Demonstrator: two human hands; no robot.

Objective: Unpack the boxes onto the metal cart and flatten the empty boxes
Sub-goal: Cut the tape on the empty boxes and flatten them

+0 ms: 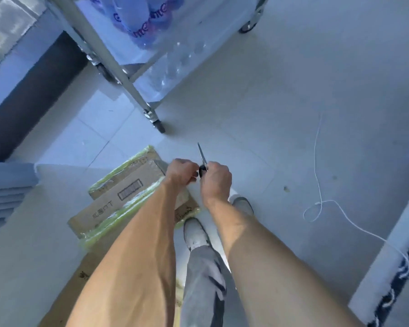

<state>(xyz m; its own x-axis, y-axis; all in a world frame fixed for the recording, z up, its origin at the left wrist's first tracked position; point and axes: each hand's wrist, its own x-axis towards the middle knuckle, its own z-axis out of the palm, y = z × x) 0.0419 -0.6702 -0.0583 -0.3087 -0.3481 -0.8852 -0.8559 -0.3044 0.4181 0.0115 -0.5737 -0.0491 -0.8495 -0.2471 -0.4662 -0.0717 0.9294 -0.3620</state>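
Observation:
A sealed cardboard box (118,197) with green tape along its edges lies on the floor in front of my feet. Above its right end, my right hand (215,180) grips the black handle of a pair of scissors (202,159), whose blades point up and away. My left hand (182,172) is curled beside it, its fingertips at the scissors' handle. The metal cart (118,64) stands at the upper left, with clear plastic-wrapped packs (142,20) on its shelves.
A flattened piece of cardboard (80,279) lies under my left forearm. A white cord (319,180) loops across the floor on the right. A stack of grey folded sheets (7,185) sits at the left edge. A dark plinth (26,100) runs along the left wall.

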